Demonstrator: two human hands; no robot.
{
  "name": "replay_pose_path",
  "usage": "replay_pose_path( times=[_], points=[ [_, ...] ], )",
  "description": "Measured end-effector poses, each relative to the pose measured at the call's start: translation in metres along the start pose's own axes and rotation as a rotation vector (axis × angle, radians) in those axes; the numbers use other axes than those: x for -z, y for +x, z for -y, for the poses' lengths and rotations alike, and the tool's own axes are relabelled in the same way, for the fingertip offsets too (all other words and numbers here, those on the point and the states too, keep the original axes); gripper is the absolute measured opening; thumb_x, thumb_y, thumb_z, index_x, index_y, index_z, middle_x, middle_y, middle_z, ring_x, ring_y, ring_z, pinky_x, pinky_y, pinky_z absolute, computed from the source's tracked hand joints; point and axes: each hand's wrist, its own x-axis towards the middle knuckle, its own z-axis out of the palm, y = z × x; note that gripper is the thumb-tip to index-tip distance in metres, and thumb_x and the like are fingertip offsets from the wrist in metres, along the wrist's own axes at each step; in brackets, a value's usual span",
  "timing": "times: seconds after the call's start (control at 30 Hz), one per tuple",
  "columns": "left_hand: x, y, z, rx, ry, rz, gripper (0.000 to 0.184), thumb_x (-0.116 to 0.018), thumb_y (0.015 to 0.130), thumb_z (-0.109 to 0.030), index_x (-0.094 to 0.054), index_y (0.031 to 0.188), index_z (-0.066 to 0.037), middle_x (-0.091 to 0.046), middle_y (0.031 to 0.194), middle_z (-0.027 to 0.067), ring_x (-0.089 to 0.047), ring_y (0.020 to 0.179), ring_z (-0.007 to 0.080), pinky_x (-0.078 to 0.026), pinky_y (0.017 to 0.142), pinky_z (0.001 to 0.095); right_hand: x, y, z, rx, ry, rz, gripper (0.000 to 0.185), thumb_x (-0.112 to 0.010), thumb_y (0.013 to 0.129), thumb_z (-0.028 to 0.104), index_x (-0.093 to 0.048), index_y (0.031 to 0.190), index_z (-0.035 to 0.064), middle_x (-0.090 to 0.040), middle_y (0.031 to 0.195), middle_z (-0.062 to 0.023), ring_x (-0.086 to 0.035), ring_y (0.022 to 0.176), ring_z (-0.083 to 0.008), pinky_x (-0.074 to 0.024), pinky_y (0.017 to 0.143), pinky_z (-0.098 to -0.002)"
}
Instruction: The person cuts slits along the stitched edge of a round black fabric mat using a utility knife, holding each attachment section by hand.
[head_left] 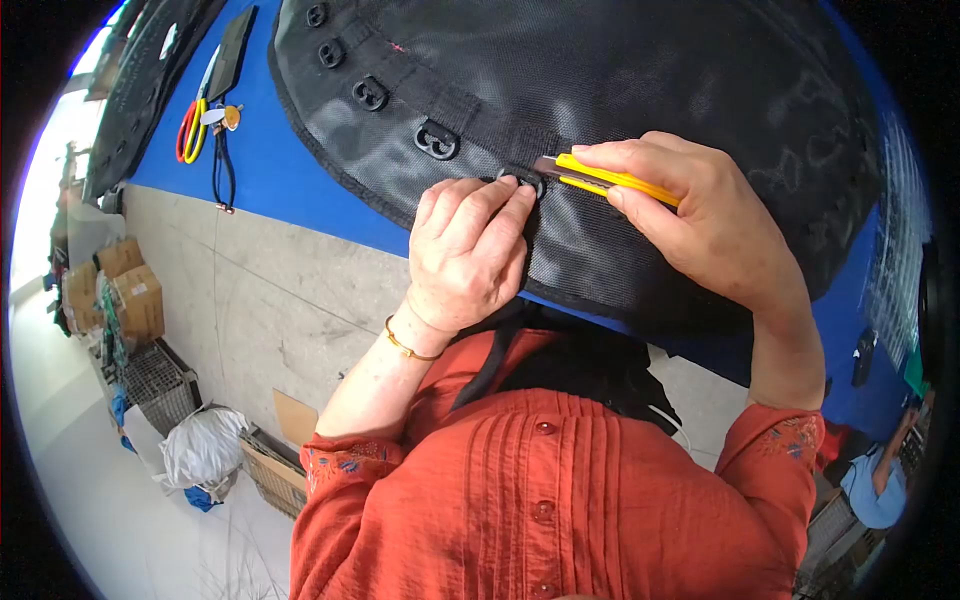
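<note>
Red-orange blouse (480,500) with pleated front, round matching buttons (544,512) and flower-embroidered sleeves (795,436); thin gold bracelet (403,346) at ten o'clock from the top button (545,428).

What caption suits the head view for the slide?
Left hand touching a black plastic buckle on dark mesh fabric, right hand holding a yellow utility knife beside it.

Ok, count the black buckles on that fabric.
5: top buckle, second, third, fourth down the left side of the black fabric, fifth partly under the left hand's fingers. More may be hidden.
</note>
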Motion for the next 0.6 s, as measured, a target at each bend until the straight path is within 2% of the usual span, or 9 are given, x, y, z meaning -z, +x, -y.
replay_pose_path(
  times=[0.17,0.23,0.37,0.43,0.57,0.6],
  points=[
    [-0.002,-0.001,0.0,-0.002,0.004,-0.01,0.042,-0.076,0.074,-0.005,-0.078,0.116,0.0,-0.073,0.115,0.0124,-0.07,0.098,0.0294,-0.056,0.091,0.0432,0.004,-0.002,-0.001,0.03,-0.01,-0.025,0.029,-0.071,0.097,0.005,-0.075,0.126,0.0051,-0.075,0.1,-0.0164,-0.074,0.092,-0.0359,-0.0588,0.083,-0.0428],
    [-0.003,0.0,0.0,-0.003,0.011,-0.021,0.042,-0.076,0.074,-0.005,-0.078,0.116,0.0,-0.073,0.115,0.0122,-0.07,0.098,0.0293,-0.056,0.09,0.0431,0.011,-0.004,0.002,-0.039,-0.055,0.067,0.029,-0.071,0.097,0.005,-0.076,0.126,0.0053,-0.075,0.099,-0.0162,-0.073,0.089,-0.0357,-0.058,0.081,-0.0424],
    [-0.002,0.0,0.001,-0.004,0.004,-0.019,0.041,-0.076,0.074,-0.005,-0.078,0.115,0.0,-0.073,0.115,0.0121,-0.07,0.098,0.0291,-0.056,0.09,0.0432,0.018,-0.006,0.008,-0.059,-0.032,0.081,0.03,-0.07,0.097,0.004,-0.076,0.126,0.006,-0.075,0.099,-0.0158,-0.073,0.087,-0.0351,-0.0574,0.079,-0.0416],
    [-0.002,-0.001,0.0,-0.004,0.004,-0.023,0.041,-0.076,0.075,-0.005,-0.079,0.115,0.0,-0.073,0.115,0.0121,-0.07,0.098,0.0291,-0.056,0.09,0.0432,0.02,-0.004,0.013,-0.124,0.016,0.06,0.035,-0.067,0.101,-0.002,-0.076,0.135,0.0047,-0.075,0.105,-0.0118,-0.072,0.089,-0.0196,-0.056,0.082,-0.0298],
    [-0.002,-0.001,0.0,-0.001,0.013,-0.018,0.041,-0.076,0.075,-0.005,-0.079,0.116,-0.001,-0.073,0.115,0.0123,-0.07,0.098,0.0293,-0.056,0.09,0.0433,0.004,0.0,0.008,-0.116,0.114,0.029,0.037,-0.068,0.101,-0.004,-0.075,0.136,0.0049,-0.072,0.099,-0.0106,-0.069,0.087,-0.0171,-0.0544,0.08,-0.0288],
    [-0.002,-0.001,0.0,-0.001,0.012,-0.017,0.041,-0.076,0.075,-0.005,-0.079,0.115,0.0,-0.073,0.115,0.0123,-0.07,0.098,0.0292,-0.056,0.09,0.0433,-0.001,0.001,0.005,-0.056,0.078,0.005,0.038,-0.069,0.1,-0.003,-0.075,0.136,0.005,-0.072,0.099,-0.0105,-0.07,0.087,-0.0174,-0.0545,0.08,-0.0292]
  ],
)
